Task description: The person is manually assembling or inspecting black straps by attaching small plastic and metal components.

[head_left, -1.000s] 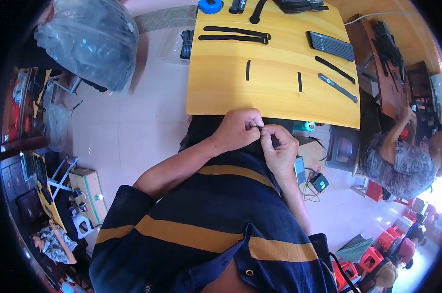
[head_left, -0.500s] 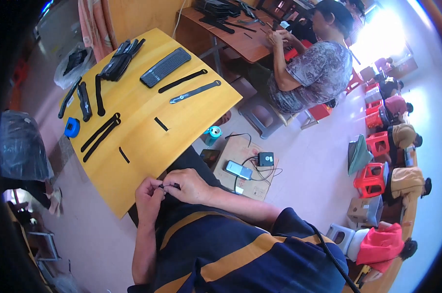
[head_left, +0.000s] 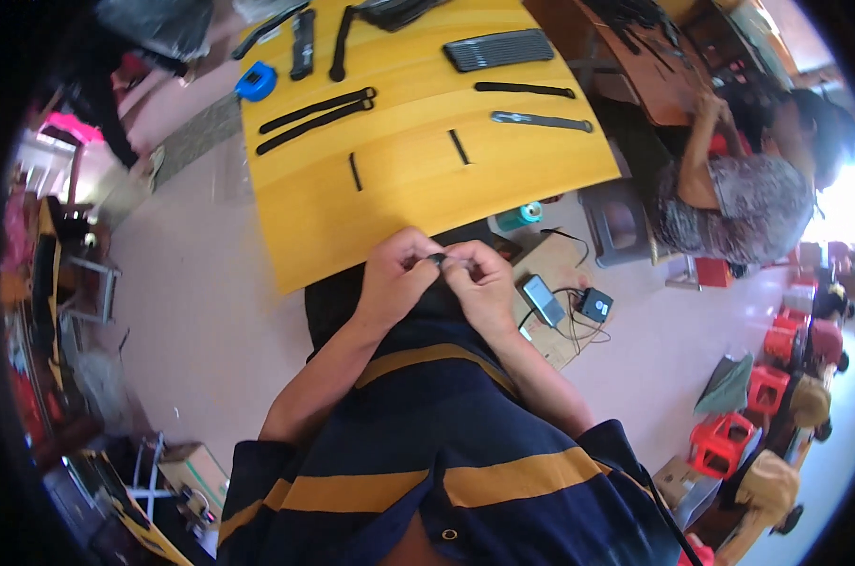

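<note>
My left hand [head_left: 396,283] and my right hand [head_left: 484,291] meet just in front of the near table edge. Between their fingertips they pinch a small black strip [head_left: 436,259], mostly hidden by the fingers. On the yellow table [head_left: 305,222] beyond lie two short black strips, one on the left [head_left: 356,172] and another on the right [head_left: 459,147]. Farther left is a pair of black straps [head_left: 316,124] with looped ends. To the right rest a plain black strap [head_left: 525,90] and a strap with pale marking [head_left: 541,122].
At the table's far side lie a stack of black straps [head_left: 499,50] and a small blue rounded device [head_left: 256,82]. Right of my legs, a cardboard box [head_left: 564,259] carries a silver device [head_left: 543,300] and cables. A can [head_left: 520,217], a grey stool [head_left: 618,222] and a seated person [head_left: 739,203] are nearby.
My view has turned right, so the table now sits straighter ahead. Both hands still pinch the small strip, with the right hand's fingers turned more upward. The things on the table lie as before.
</note>
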A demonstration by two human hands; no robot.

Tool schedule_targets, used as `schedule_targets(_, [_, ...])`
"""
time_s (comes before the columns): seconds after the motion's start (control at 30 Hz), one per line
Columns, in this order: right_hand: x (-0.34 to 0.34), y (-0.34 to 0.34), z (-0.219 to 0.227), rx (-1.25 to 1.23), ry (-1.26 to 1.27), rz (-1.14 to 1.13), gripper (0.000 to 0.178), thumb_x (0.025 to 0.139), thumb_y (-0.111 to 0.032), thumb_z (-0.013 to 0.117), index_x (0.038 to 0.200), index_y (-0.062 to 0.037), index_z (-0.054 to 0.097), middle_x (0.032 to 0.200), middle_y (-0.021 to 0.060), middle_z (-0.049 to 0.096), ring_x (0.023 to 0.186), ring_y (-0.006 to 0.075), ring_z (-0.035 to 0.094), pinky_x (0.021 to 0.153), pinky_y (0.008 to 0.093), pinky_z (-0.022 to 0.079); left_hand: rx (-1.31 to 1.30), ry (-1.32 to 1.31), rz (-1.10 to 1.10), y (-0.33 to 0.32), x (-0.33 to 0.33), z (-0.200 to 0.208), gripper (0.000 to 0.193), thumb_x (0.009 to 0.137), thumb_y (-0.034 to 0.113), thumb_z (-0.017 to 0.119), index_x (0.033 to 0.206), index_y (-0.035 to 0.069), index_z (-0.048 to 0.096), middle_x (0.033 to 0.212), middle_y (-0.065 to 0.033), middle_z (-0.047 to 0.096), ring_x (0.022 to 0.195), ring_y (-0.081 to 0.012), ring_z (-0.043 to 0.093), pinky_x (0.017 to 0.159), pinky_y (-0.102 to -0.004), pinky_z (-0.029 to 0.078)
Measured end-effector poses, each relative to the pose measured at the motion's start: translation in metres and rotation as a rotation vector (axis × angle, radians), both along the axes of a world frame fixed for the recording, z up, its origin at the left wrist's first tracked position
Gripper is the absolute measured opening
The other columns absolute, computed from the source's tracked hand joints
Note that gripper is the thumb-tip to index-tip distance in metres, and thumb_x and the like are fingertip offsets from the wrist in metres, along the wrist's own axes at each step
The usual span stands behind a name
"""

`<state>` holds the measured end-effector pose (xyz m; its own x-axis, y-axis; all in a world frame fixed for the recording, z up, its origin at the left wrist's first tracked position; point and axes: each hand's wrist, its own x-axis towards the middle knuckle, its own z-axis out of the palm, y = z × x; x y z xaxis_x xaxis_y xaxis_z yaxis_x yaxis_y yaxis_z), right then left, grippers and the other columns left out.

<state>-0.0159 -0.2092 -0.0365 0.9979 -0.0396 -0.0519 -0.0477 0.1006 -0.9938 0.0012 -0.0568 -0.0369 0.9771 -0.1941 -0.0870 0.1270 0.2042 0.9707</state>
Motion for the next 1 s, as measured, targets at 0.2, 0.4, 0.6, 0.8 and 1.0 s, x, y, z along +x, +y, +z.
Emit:
schedule_targets(0.2, [0.005,-0.006,0.025,-0.488,-0.452,-0.016,0.011,0.082,0.003,0.073,0.09,-0.0007,0.066,0.094,0.0156,0.073,0.081,0.0253,0.072,0.073,0.0319,0.057,0.107,-0.003,0.092,-0.003,-0.009,0.013,0.005,0.091,-0.003,0.061,0.095,0.0,0.06,0.087,-0.0013,0.065,0.079,-0.0042,0.059,0.068,-0.0211,0.046])
schedule_targets(0.4, [-0.002,-0.01,0.035,-0.666,-0.701,-0.046,0.015,0.081,0.005,0.074,0.093,-0.0018,0.067,0.096,0.0145,0.074,0.087,0.0277,0.073,0.077,0.0344,0.057,0.33,-0.24,0.144,-0.009,-0.012,0.037,0.006,0.079,0.0,0.064,0.077,-0.002,0.058,0.068,-0.0128,0.057,0.055,-0.0198,0.055,0.053,-0.0323,0.043])
schedule_targets(0.6, [-0.003,-0.015,0.041,-0.562,-0.613,-0.053,0.014,0.083,0.003,0.075,0.095,-0.0014,0.069,0.099,0.0145,0.074,0.092,0.0272,0.072,0.081,0.0343,0.056,0.409,-0.407,0.099,-0.008,-0.008,0.043,0.002,0.084,-0.003,0.06,0.083,-0.002,0.062,0.073,-0.0094,0.058,0.059,-0.0159,0.054,0.054,-0.0294,0.042])
schedule_targets(0.8, [-0.004,-0.022,0.04,-0.429,-0.478,0.004,0.01,0.087,0.002,0.074,0.096,0.0002,0.071,0.102,0.0149,0.074,0.095,0.0253,0.071,0.084,0.0338,0.055,0.489,-0.535,0.08,-0.006,-0.005,0.049,0.004,0.08,-0.004,0.06,0.082,-0.001,0.058,0.074,-0.0143,0.056,0.063,-0.0283,0.055,0.058,-0.036,0.044])
schedule_targets(1.0, [-0.005,-0.024,0.039,-0.41,-0.452,0.02,0.011,0.087,0.001,0.075,0.097,0.0004,0.071,0.103,0.0145,0.075,0.096,0.0242,0.072,0.085,0.0334,0.055,0.55,-0.595,0.085,-0.006,-0.005,0.056,0.007,0.078,-0.003,0.062,0.08,0.0,0.055,0.073,-0.0158,0.054,0.064,-0.0347,0.054,0.058,-0.0401,0.043])
